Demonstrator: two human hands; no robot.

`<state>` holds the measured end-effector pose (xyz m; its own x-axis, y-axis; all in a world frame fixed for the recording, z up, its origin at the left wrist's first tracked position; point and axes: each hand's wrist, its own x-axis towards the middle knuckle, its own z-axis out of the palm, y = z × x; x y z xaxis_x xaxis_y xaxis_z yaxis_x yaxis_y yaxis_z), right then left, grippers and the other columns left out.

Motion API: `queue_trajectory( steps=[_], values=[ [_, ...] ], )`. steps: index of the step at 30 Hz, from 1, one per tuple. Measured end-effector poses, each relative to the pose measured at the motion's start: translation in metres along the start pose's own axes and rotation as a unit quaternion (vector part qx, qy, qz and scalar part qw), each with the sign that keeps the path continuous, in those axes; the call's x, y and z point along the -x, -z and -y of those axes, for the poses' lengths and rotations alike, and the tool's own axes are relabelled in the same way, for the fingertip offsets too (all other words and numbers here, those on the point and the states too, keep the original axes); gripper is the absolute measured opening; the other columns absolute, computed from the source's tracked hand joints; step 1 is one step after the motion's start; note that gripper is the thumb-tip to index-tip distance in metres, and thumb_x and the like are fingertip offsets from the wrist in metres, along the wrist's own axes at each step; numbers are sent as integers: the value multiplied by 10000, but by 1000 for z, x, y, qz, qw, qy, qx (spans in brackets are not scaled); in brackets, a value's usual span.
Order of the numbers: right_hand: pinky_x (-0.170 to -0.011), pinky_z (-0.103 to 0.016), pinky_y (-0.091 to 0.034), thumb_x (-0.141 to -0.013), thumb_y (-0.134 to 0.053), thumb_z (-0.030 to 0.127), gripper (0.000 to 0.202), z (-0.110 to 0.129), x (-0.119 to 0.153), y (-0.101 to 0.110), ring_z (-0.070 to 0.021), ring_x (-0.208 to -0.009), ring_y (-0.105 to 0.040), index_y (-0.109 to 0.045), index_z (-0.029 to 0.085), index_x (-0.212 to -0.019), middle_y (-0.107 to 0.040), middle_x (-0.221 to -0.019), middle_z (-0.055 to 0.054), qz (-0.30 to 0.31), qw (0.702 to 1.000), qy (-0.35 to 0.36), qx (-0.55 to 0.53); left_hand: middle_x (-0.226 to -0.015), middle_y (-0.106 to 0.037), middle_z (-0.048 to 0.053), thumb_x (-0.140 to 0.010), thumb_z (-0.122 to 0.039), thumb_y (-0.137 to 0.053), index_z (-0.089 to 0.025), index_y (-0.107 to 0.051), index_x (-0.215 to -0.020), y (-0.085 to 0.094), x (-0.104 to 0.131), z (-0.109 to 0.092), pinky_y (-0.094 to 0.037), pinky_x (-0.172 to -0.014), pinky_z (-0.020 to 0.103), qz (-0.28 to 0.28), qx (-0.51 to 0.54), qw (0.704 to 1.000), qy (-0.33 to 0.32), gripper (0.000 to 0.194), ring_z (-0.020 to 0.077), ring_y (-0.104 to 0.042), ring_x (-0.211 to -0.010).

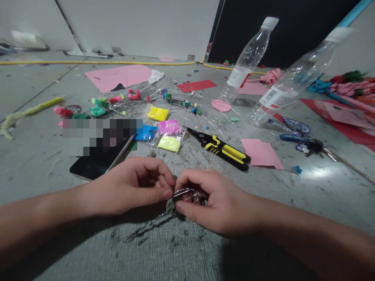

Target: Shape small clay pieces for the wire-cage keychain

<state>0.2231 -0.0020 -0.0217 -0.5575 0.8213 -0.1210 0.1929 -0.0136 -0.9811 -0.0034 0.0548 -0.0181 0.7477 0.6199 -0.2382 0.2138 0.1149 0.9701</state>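
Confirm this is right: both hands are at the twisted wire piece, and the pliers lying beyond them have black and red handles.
Not quite: the head view shows black and yellow handles on the pliers, which do lie beyond the left hand and right hand at the twisted wire piece.

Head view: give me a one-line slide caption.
Left hand and right hand meet at a twisted silvery strand with a grey-green lump, black-and-yellow pliers beyond.
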Motion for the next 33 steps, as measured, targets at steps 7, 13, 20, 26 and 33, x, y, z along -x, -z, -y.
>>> queue_trajectory(
  steps=[7, 13, 20, 26, 33],
  values=[
    [-602, -239, -413, -870, -683, 210, 111, -4, -3, 2, -109, -646, -499, -573, 203, -858, -569, -726, 43, -7, 999, 13, 45, -855, -848, 23, -804, -27, -834, -169, -795, -922, 3, -2, -1, -619, -713, 172, -2, 24, 1000, -12, 189, 121, -788, -770],
    [-599, -238, -393, -886, -679, 206, 113, -5, -2, 3, -106, -639, -491, -570, 204, -857, -563, -719, 51, -13, 998, 22, 49, -883, -858, 8, -817, 18, -802, -180, -800, -922, 4, -1, -1, -625, -751, 159, 17, 41, 999, -27, 225, 107, -802, -796],
    [-592, -237, -378, -896, -666, 194, 118, -4, -2, 3, -105, -645, -469, -554, 204, -860, -542, -713, 58, -17, 999, 5, 43, -906, -857, 57, -900, -90, -739, -177, -833, -928, 3, -1, -2, -640, -749, 230, 0, -110, 990, -83, 131, 172, -797, -821],
    [-592, -249, -399, -951, -676, 253, 117, -5, -1, 6, -121, -640, -513, -580, 207, -902, -570, -674, 53, -21, 998, -16, 51, -858, -834, 42, -929, -79, -676, -183, -823, -934, 1, 0, -1, -603, -714, 215, -14, -213, 962, -169, 180, 150, -770, -766],
    [-569, -250, -407, -959, -712, 305, 170, -5, -1, 7, -125, -626, -541, -587, 215, -887, -581, -664, 51, -29, 998, -36, 36, -892, -854, 60, -921, -68, -666, -219, -825, -1020, 0, 2, 2, -610, -734, 271, -27, -272, 933, -235, 241, 189, -796, -803]
  ],
)
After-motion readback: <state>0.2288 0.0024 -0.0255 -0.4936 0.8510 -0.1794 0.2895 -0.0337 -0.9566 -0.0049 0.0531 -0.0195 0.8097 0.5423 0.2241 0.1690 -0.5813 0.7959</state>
